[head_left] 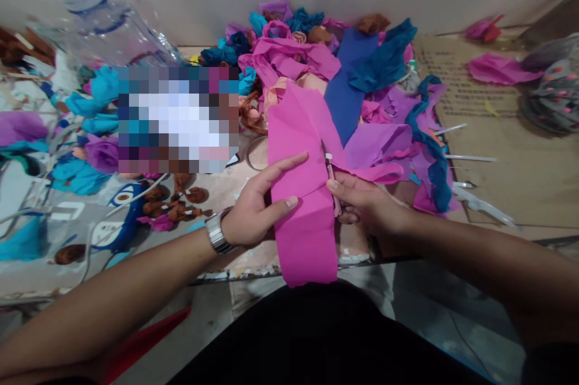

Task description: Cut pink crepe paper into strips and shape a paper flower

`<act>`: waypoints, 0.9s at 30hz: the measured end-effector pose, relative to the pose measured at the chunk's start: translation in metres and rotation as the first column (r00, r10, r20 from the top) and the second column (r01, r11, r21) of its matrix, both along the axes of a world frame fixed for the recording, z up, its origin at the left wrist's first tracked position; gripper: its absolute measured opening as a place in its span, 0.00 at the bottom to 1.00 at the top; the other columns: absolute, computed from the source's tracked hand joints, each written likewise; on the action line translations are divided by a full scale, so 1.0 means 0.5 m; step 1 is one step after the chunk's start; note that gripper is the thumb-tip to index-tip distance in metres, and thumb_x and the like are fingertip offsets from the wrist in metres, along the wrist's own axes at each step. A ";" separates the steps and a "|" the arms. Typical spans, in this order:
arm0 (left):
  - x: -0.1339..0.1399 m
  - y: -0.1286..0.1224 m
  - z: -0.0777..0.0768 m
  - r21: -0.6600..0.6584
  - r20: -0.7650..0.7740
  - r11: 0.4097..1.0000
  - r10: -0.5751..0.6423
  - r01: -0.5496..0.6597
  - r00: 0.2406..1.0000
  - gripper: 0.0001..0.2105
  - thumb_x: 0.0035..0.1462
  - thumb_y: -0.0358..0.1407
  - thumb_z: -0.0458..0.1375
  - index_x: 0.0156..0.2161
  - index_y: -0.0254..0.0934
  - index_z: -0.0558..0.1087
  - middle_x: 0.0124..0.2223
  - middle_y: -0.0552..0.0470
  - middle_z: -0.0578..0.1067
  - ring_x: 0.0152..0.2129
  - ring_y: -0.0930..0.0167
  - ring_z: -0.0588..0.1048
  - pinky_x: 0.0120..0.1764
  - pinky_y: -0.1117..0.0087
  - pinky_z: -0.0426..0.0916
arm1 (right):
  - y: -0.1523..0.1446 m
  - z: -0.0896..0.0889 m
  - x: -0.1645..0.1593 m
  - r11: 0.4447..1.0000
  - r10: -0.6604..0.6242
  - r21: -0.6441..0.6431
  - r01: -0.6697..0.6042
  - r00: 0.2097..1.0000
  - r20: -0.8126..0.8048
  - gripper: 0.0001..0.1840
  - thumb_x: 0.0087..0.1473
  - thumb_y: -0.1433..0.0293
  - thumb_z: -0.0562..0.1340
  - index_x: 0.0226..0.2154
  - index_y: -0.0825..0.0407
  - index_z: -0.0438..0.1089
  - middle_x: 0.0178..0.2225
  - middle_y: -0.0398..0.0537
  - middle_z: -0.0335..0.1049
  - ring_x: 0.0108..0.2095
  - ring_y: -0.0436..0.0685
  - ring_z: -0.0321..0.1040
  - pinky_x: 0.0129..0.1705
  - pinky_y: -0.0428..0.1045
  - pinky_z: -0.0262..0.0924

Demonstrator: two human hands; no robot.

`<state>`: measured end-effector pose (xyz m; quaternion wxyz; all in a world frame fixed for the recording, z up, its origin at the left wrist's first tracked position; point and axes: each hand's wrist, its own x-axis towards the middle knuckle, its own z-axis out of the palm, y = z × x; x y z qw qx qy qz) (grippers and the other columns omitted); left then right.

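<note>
A long strip of pink crepe paper (307, 240) lies in front of me, its near end hanging past the table edge. My left hand (256, 207), with a metal watch (218, 233) at the wrist, holds the strip from its left side. Thumb and index finger rest spread on top; the other fingers are hidden. At the strip's right edge, my right hand (362, 201) is closed around small scissors (333, 189) with pinkish handles. The dark blades meet the paper beside a loose flap, and their tips are hard to see.
Crumpled pink, purple and teal paper (380, 65) is heaped behind the strip. A clear bottle (108, 23) stands back left, near a blurred-out patch. Brown paper pieces (194, 195), a blue eye-patterned object (120, 213) and cables lie left. Cardboard (506, 149) covers the right side.
</note>
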<state>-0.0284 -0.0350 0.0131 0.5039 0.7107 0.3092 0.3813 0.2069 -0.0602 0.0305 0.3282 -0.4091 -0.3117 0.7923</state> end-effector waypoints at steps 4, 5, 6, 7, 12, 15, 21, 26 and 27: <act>0.001 -0.002 0.002 -0.010 0.001 1.000 -0.003 0.003 1.000 0.30 0.64 0.41 0.64 0.69 0.44 0.67 0.69 0.44 0.70 0.64 0.57 0.70 0.65 0.55 0.68 | 0.000 0.002 -0.001 1.000 -0.003 0.003 0.003 1.000 0.001 0.25 0.53 0.54 0.74 0.44 0.51 0.71 0.24 0.35 0.61 0.20 0.44 0.44 0.20 0.43 0.36; 0.000 0.000 0.001 -0.012 0.006 1.000 -0.007 0.007 1.000 0.29 0.64 0.41 0.64 0.69 0.44 0.67 0.69 0.44 0.70 0.65 0.57 0.70 0.65 0.55 0.67 | 0.000 0.002 -0.001 1.000 -0.004 0.004 0.004 1.000 0.001 0.24 0.53 0.54 0.74 0.44 0.51 0.71 0.23 0.35 0.61 0.20 0.44 0.44 0.20 0.43 0.36; 0.000 0.002 0.000 -0.016 0.016 1.000 -0.009 0.010 1.000 0.29 0.64 0.41 0.64 0.69 0.44 0.67 0.69 0.44 0.69 0.65 0.57 0.69 0.66 0.55 0.66 | 0.000 0.001 -0.001 1.000 -0.004 0.005 0.004 1.000 0.002 0.24 0.54 0.54 0.74 0.44 0.51 0.71 0.23 0.35 0.62 0.20 0.44 0.44 0.20 0.43 0.35; -0.001 0.007 -0.003 -0.019 0.030 1.000 -0.010 0.011 1.000 0.29 0.64 0.41 0.64 0.69 0.44 0.67 0.69 0.45 0.69 0.66 0.57 0.68 0.67 0.54 0.65 | 0.000 0.000 -0.001 1.000 -0.007 0.007 0.007 1.000 0.004 0.24 0.54 0.54 0.74 0.43 0.51 0.71 0.24 0.36 0.62 0.20 0.44 0.44 0.20 0.43 0.35; -0.002 0.046 -0.028 -0.101 0.121 0.992 0.082 -0.070 0.989 0.27 0.64 0.42 0.64 0.67 0.47 0.69 0.70 0.46 0.69 0.69 0.57 0.64 0.72 0.49 0.56 | -0.002 -0.004 -0.001 1.000 0.006 -0.001 -0.006 1.000 0.009 0.25 0.52 0.53 0.75 0.42 0.51 0.71 0.24 0.36 0.62 0.20 0.44 0.45 0.20 0.43 0.35; 0.002 0.061 -0.035 -0.268 0.183 0.957 0.167 -0.114 0.969 0.25 0.64 0.42 0.64 0.65 0.46 0.71 0.70 0.47 0.68 0.68 0.56 0.66 0.70 0.47 0.61 | -0.004 -0.005 -0.003 1.000 0.012 -0.008 -0.012 1.000 0.020 0.27 0.51 0.52 0.75 0.45 0.51 0.71 0.25 0.36 0.63 0.21 0.44 0.47 0.20 0.43 0.35; 0.010 0.047 -0.017 -0.263 0.125 0.939 0.262 -0.223 0.957 0.29 0.57 0.41 0.71 0.63 0.43 0.73 0.66 0.45 0.73 0.65 0.54 0.70 0.64 0.49 0.72 | -0.005 -0.010 -0.004 0.999 0.027 0.026 -0.027 1.000 0.012 0.24 0.54 0.52 0.73 0.42 0.52 0.70 0.25 0.36 0.60 0.22 0.45 0.46 0.20 0.43 0.37; 0.009 0.034 -0.014 -0.111 0.112 0.959 0.272 -0.260 0.956 0.32 0.56 0.40 0.72 0.65 0.41 0.72 0.69 0.43 0.70 0.67 0.55 0.68 0.67 0.50 0.68 | -0.003 -0.003 -0.002 1.000 0.020 0.022 -0.020 0.999 0.031 0.27 0.52 0.50 0.75 0.41 0.52 0.70 0.25 0.37 0.59 0.23 0.45 0.47 0.21 0.42 0.37; 0.009 0.033 -0.014 -0.081 0.109 0.963 0.266 -0.258 0.958 0.33 0.56 0.40 0.72 0.66 0.41 0.71 0.69 0.43 0.69 0.67 0.56 0.68 0.68 0.50 0.67 | -0.003 -0.002 -0.002 1.000 0.020 0.018 -0.021 0.999 0.034 0.27 0.51 0.50 0.75 0.42 0.52 0.71 0.26 0.36 0.59 0.23 0.45 0.47 0.21 0.42 0.38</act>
